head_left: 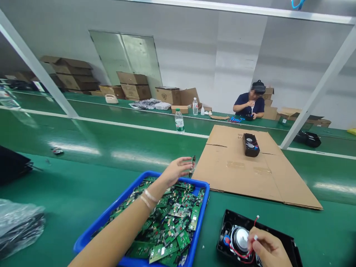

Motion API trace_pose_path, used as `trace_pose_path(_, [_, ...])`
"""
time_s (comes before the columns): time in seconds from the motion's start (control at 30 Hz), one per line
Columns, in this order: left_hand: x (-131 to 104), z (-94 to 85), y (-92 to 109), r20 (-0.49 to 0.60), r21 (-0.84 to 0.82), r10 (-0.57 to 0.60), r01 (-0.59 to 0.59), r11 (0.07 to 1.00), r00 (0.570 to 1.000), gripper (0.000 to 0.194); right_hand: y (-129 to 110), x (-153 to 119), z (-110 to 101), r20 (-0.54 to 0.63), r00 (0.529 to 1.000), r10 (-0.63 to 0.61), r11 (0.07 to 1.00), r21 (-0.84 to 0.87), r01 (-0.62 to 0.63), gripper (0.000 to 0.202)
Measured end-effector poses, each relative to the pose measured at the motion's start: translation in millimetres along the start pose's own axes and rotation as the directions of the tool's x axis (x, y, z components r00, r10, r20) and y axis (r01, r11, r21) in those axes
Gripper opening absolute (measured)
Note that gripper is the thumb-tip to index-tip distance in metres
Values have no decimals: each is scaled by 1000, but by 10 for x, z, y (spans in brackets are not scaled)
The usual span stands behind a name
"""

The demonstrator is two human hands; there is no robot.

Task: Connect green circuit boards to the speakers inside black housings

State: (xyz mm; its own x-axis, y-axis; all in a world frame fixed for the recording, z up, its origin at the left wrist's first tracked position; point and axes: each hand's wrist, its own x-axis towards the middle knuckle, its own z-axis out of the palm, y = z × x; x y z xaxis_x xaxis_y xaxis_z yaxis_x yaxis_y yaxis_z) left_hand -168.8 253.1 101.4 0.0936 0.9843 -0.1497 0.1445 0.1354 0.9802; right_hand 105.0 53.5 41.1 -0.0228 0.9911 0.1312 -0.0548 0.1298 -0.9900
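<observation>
Work surface: green bench (72,185), smooth and glossy; flat cardboard sheet (239,178) lies at 3 to 4 o'clock; plastic-wrapped bundle (20,226) sits at 8 o'clock.
Room: pale wall (189,52) with a door panel (125,55) at 11 o'clock; cartons (136,91) stand on the far bench (111,104); a person (244,104) sits there at 2 o'clock, both hands at a dark object.
Blue tray (201,182): at 6 to 7 o'clock; heaped with green circuit boards (175,211).
Black housing (286,243): at 4 to 5 o'clock, open side up; contains a silver round speaker (241,237), a blue part (227,239) and red wires (236,253).
Second housing (251,144): black, on the cardboard sheet, at 3 o'clock.
Held board (191,167): narrow, roughly upright, beyond the tray's far rim; fine detail blurred.
Left hand (175,171): fingertips pinch the held board; other fingers slightly spread.
Right hand (269,249): thumb and finger pressed together on a white connector (255,237), over the speaker.
</observation>
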Motion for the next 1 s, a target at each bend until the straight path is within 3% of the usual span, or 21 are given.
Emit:
trace_pose_path(0.1, [-692,213,-33,164,-196,0,32,980,986,51,-110,45,116,-35,999,-2,985,-175,-4,21])
trace_pose_path(0.17, [-1090,348,-104,231,-277,-21,87,957,973,56,-227,67,242,2,994,-113,938,-330,107,23])
trace_pose_path(0.23, [-1385,490,-199,258,-406,-29,136,904,966,51,-332,79,367,78,965,-249,853,-455,257,24])
trace_pose_path(0.33, [-1649,698,-343,234,-568,-34,165,806,972,40,-398,70,496,162,884,-439,687,-574,446,24])
trace_pose_path(0.43, [-1793,844,-425,210,-598,-72,186,780,975,36,-377,32,537,195,802,-564,539,-649,537,19])
trace_pose_path(0.63, [-1908,926,-451,253,-609,-111,248,753,961,33,-383,-32,507,301,694,-654,319,-722,614,12])
trace_pose_path(1.0, [-1923,930,-508,310,-588,-108,280,759,944,36,-503,-51,470,560,635,-533,88,-709,699,27])
